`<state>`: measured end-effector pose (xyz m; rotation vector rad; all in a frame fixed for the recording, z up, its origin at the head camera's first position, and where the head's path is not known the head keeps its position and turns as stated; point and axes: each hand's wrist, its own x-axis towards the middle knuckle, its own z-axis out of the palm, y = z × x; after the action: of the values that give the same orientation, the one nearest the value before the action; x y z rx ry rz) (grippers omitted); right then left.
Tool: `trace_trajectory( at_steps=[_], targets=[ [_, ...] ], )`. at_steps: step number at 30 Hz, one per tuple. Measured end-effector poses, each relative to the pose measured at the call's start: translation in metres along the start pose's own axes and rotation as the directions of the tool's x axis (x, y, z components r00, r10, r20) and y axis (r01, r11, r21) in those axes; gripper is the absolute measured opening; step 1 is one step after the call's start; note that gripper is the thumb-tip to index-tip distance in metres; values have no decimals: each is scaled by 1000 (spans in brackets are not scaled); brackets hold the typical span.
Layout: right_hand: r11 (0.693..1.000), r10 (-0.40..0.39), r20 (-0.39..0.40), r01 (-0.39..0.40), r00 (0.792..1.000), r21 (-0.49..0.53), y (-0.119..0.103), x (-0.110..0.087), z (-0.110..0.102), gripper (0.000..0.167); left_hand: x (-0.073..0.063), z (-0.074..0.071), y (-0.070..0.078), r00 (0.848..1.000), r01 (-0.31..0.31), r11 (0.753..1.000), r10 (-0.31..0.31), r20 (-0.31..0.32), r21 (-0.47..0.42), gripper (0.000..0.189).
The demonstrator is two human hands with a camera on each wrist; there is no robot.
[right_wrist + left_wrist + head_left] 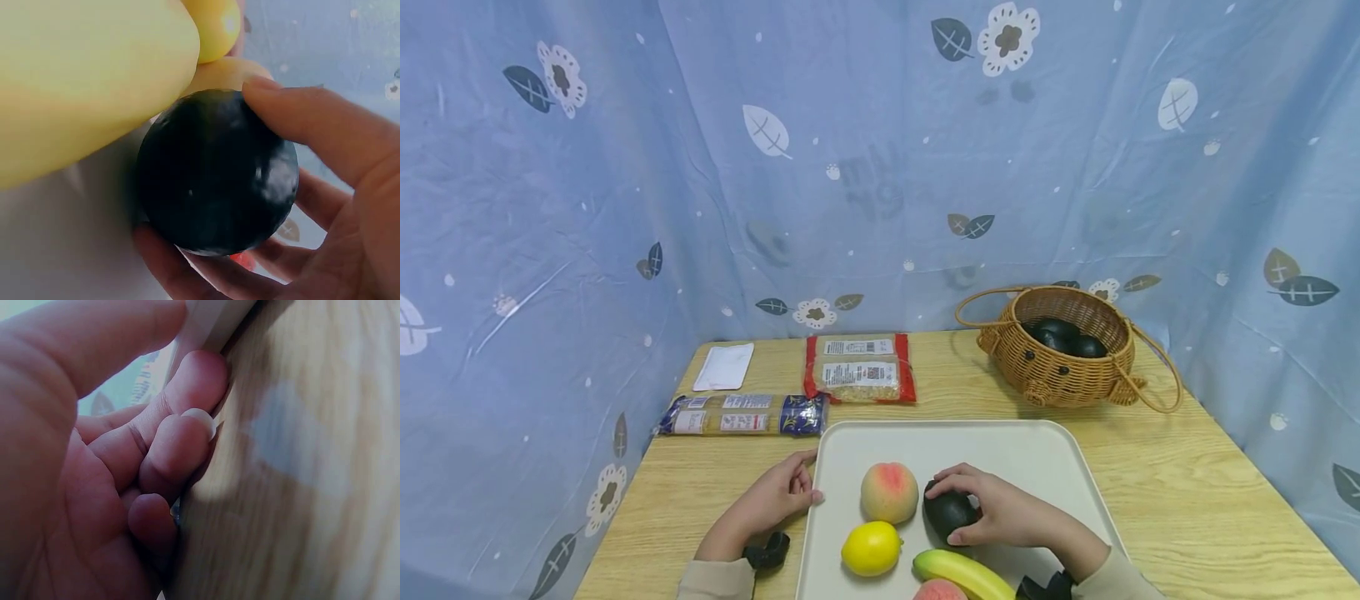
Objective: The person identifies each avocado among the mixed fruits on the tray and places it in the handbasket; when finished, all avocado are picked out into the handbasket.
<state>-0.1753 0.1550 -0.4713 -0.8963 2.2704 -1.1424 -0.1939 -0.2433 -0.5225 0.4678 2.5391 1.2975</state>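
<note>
On the cream tray [1000, 442], my right hand [1000, 504] grips a dark avocado [949, 510], thumb on one side and fingers round the other. The right wrist view shows the same avocado [215, 175] between thumb and fingers. A peach [890, 492] and a yellow lemon [871, 548] lie to its left. Closer to me are a banana [962, 573] and a second peach [940, 591], partly cut off by the frame. My left hand [775, 496] rests on the table against the tray's left edge, its fingers loosely bent in the left wrist view.
A wicker basket [1063, 379] with several dark avocados [1054, 333] stands at the back right. Behind the tray lies a red-edged packet [860, 368]. Left of it are a long blue-ended packet [743, 415] and a white card [724, 367]. Blue curtains surround the wooden table [1195, 492].
</note>
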Motion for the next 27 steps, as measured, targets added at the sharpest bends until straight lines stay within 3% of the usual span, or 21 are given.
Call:
trace_trajectory(
  at_steps=[7,12,14,19,27],
  targets=[
    [998,-37,-130,29,991,-64,5,-3,-6,48,0,1,0,1000,-5,1000,5,-8,6,75],
    [996,-61,-304,36,951,-88,6,-6,-29,50,0,0,-2,1000,3,1000,-3,-8,7,76],
    [995,-62,-393,29,918,-92,6,-8,-43,51,1,0,-3,1000,7,1000,-7,-8,7,76],
    [993,-28,-591,-46,806,-110,5,-12,-78,53,1,-1,-4,1000,7,1000,-7,-10,6,76],
    [986,63,-780,-161,622,-48,-2,-21,-123,61,1,1,-3,1000,7,1000,-7,-3,-8,76]
  ],
)
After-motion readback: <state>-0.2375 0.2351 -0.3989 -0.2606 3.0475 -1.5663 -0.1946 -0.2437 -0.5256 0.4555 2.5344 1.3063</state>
